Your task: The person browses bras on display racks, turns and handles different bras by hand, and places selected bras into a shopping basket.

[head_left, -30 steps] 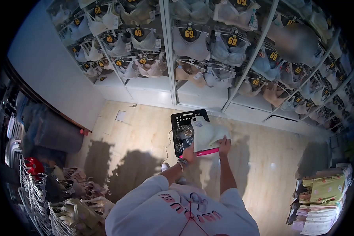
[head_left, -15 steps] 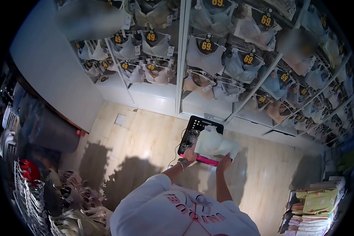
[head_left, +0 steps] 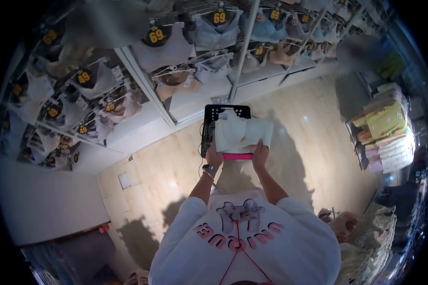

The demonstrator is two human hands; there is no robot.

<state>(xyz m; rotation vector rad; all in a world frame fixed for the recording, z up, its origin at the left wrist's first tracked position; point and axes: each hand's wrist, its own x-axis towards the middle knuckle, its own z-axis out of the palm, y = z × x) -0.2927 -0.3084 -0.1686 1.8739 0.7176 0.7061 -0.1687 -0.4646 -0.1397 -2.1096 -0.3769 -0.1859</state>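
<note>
A white moulded-cup bra is spread open in front of me. My left hand, wearing a watch on the wrist, is closed on its left lower edge. At the other end, my right hand grips the lower right edge with the fingers partly behind the fabric. Beneath the bra is a black basket with holes in its rim, and a bright pink strip shows along its near side. The bra covers most of the basket's inside, and a thin dark cable hangs at its left.
Shelf racks of hanging bras with price tags line the wall ahead. Folded clothes are stacked on a display at the right. More garments hang on a rack at lower right. A pale wood floor lies around me.
My view has swung to the right, so the shelves shift left and the folded clothes come further in. Both hands keep hold of the bra, which now lies more level across the basket.
</note>
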